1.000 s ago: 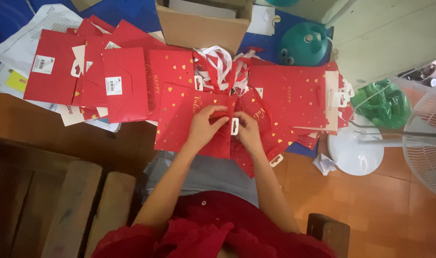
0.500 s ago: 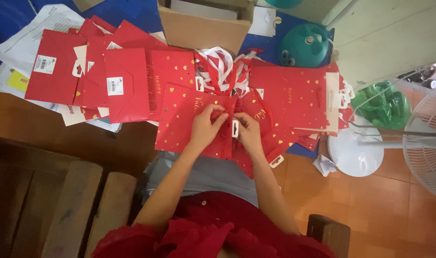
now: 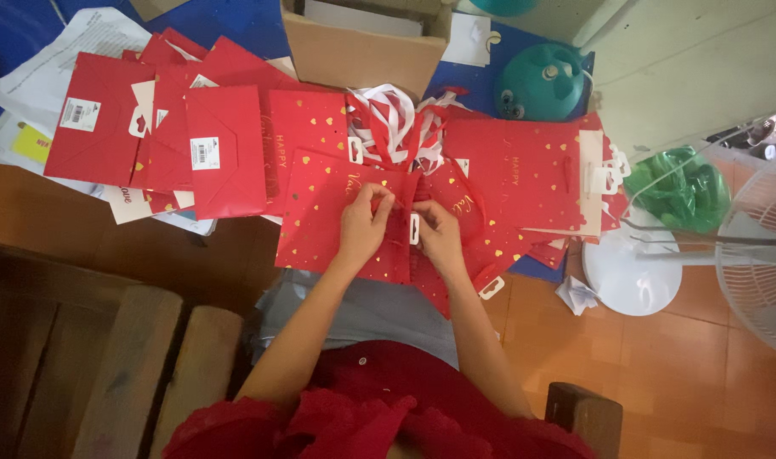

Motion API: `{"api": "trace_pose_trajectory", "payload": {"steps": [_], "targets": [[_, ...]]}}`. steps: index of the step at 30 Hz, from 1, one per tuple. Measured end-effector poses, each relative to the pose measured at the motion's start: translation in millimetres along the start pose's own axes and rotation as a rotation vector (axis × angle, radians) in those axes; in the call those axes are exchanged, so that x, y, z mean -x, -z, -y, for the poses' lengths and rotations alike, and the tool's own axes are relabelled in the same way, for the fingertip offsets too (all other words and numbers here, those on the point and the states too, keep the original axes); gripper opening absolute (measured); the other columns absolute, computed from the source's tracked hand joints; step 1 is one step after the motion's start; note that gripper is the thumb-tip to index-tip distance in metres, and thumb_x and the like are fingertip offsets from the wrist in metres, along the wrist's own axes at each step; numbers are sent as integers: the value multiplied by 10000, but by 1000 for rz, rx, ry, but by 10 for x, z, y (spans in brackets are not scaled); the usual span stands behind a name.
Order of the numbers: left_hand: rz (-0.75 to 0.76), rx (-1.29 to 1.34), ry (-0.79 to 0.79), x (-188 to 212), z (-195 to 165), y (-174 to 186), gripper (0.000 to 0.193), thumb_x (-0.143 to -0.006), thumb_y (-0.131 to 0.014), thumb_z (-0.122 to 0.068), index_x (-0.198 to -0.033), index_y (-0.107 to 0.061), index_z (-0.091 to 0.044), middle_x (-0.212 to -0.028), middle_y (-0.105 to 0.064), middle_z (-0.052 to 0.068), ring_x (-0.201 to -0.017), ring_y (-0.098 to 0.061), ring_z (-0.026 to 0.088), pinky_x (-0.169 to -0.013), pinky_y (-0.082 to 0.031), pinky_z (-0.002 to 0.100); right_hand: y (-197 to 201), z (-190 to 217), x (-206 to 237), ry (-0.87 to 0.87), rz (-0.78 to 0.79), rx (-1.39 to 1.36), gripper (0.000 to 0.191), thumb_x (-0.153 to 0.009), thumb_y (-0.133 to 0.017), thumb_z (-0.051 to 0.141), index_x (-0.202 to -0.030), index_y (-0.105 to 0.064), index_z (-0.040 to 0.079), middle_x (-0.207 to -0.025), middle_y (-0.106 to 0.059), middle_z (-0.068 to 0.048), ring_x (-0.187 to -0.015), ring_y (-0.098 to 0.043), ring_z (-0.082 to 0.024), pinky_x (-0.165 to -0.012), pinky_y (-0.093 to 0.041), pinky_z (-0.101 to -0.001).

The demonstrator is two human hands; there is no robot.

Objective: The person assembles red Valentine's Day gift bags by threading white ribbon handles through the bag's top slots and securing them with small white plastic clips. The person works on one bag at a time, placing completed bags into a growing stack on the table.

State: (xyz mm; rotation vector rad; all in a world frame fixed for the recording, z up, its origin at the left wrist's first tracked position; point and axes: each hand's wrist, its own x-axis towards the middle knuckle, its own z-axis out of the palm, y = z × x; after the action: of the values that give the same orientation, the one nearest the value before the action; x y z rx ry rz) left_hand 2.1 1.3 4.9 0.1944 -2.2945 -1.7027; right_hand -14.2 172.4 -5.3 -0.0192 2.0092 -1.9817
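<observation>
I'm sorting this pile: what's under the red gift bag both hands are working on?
Under the red gift bag, more flat red bags poke out beneath the right hand, opposite the left hand. Anything below its middle is covered.

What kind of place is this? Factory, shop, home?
Likely a home or small informal workshop, working at floor level: tiled floor, standing fan, cardboard box, and flat red gift bags piled around both hands.

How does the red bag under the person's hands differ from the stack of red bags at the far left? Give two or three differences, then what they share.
The red bag under the hands lies alone with gold hearts facing up; the left stack is several overlapping bags showing plain red backs with white stickers. The left hand and right hand touch the first; nobody touches the stack. Both are flat, red paper bags.
</observation>
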Motion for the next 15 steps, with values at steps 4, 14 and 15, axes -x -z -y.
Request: {"api": "trace_pose_trajectory", "payload": {"steps": [4,14,15], "targets": [[101,-38,-32,5,-8,10,244,-927,-723,-290,-1067,-706,-91,-982,-757,90,-849,-747,269,-718,-558,359,-12,72,7,-21,-47,150,148,-997,-620,135,-1093,-697,52,-713,-645,33,-520,-520,-23,-429,-387,-200],[-22,-35,-32,5,146,-57,223,-1020,-671,-278,-1072,-667,-61,-949,-738,100,-861,-725,286,-732,-539,366,-42,85,7,-2,-39,138,151,-1002,-596,104,-1095,-694,38,-709,-623,26,-513,-513,-32,-427,-382,-208],[-34,-34,-45,3,128,-49,227,-1028,-670,-281,-1078,-660,-59,-959,-738,100,-880,-726,287,-735,-536,367,-39,74,8,-6,-46,162,152,-1001,-595,108,-1093,-693,37,-715,-627,27,-516,-516,-29,-426,-385,-208]]}}
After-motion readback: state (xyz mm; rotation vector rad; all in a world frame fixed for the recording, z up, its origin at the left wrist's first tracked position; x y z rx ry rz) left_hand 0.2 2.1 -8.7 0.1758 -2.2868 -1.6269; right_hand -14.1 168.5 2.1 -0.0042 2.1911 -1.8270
